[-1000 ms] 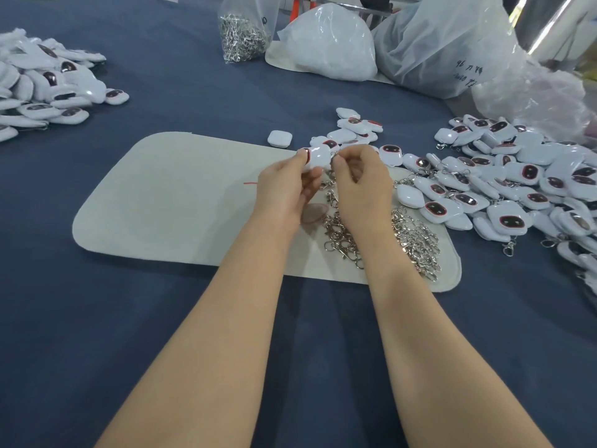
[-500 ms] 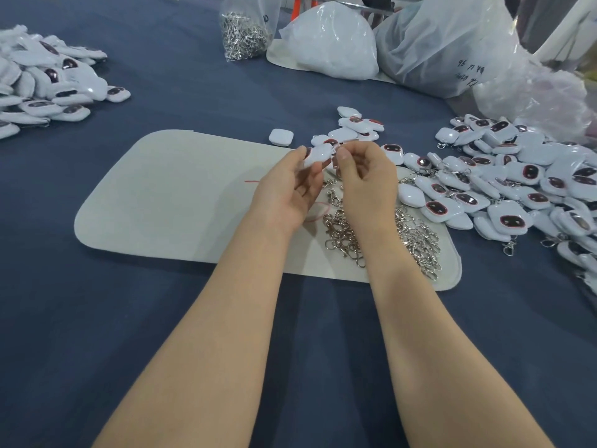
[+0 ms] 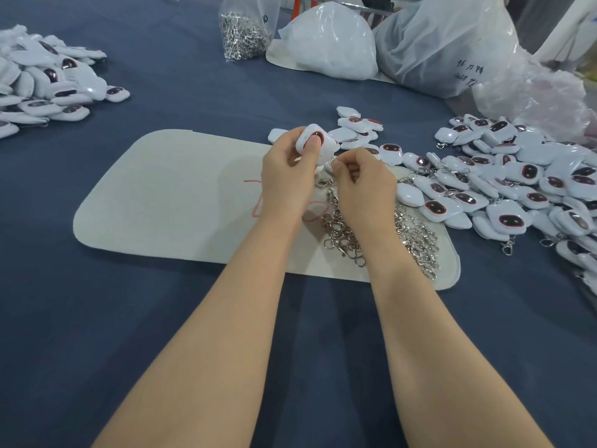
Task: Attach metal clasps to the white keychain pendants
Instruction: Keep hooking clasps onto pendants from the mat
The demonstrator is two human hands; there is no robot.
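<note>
My left hand grips a white pendant with a dark red-rimmed face, thumb pressed on its front, held above the white felt mat. My right hand is just right of it, fingers curled and pinching a small metal clasp at the pendant's lower edge. A heap of loose metal clasps lies on the mat under and beside my right wrist. Several white pendants are spread to the right.
A second pile of pendants sits at the far left on the blue cloth. A clear bag of clasps and white plastic bags stand at the back. A red thread lies on the mat.
My left hand has turned the pendant so that its dark face points toward me and lifted it slightly. My right hand has dropped a little, staying at the pendant's lower edge.
</note>
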